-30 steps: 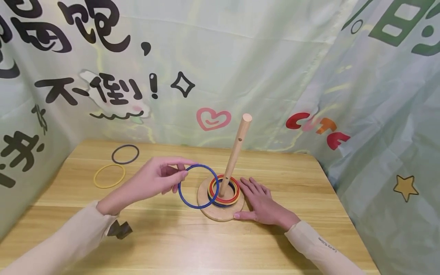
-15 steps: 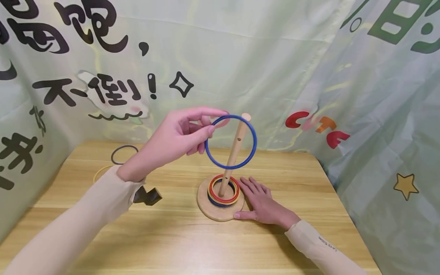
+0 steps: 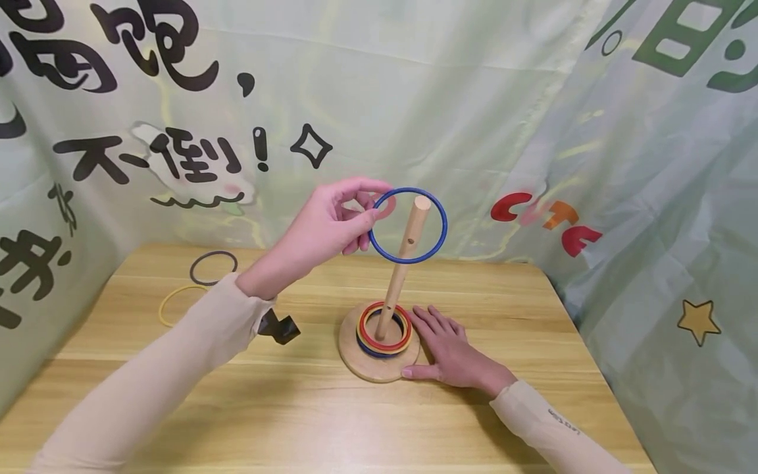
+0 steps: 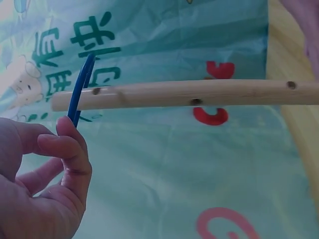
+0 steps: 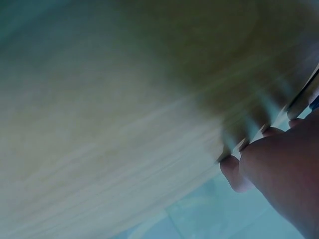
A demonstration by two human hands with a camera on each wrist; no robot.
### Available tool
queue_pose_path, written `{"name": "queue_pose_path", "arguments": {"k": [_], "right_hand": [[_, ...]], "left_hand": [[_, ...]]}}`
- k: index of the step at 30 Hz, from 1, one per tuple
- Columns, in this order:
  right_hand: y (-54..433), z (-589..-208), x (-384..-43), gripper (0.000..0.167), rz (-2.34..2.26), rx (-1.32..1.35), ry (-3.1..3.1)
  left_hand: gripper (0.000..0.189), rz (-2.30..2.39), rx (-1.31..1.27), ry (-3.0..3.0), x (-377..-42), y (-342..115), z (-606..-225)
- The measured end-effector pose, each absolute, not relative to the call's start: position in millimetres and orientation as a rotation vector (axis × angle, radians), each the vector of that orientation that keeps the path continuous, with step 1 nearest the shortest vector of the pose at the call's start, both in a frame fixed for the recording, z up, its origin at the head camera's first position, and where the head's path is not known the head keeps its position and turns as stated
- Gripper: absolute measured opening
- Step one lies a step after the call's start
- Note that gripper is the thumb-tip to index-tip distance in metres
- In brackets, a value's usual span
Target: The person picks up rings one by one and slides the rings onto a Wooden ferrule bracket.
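In the head view my left hand [image 3: 340, 220] pinches a blue ring [image 3: 445, 227] between thumb and fingers. The ring is tilted and encircles the upper end of an upright wooden post [image 3: 395, 286]; the left wrist view shows the post's tip beyond the blue ring [image 4: 77, 94]. The post rises from a round wooden base [image 3: 351, 355]. Around its foot lie a red ring [image 3: 362, 327], a yellow one and a dark blue one, stacked. My right hand [image 3: 447, 349] rests with fingers extended at the base's right edge, its thumb touching the rim.
A dark ring [image 3: 204, 255] and a yellow ring [image 3: 162, 309] lie on the wooden table [image 3: 296, 408] at the back left, the yellow one partly behind my left sleeve. A printed cloth [image 3: 462, 131] hangs behind and along both sides of the table.
My left hand has carried the blue ring up and to the right, from low beside the base to around the post's top. My right hand stays at the base.
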State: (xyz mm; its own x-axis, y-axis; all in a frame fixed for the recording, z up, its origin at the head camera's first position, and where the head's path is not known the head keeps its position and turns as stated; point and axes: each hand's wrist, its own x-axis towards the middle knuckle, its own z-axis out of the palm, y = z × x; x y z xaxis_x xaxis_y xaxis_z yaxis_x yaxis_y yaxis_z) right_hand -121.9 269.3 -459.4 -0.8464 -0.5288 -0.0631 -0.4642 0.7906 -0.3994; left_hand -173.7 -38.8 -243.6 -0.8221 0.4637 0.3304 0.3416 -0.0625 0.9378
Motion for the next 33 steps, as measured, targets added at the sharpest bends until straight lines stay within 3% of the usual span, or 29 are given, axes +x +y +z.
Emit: {"name": "queue_pose_path", "arguments": {"k": [7,33], "right_hand": [[269,-458,-122,0.111,-0.568,-0.782,2.801],[270,-460,-122,0.109,-0.553,-0.817,2.825]], "left_hand": [[0.043,1.986,0.779,2.199,-180,-39,-275],[0.037,1.69,0.538,2.318,-170,-26,-423]]}}
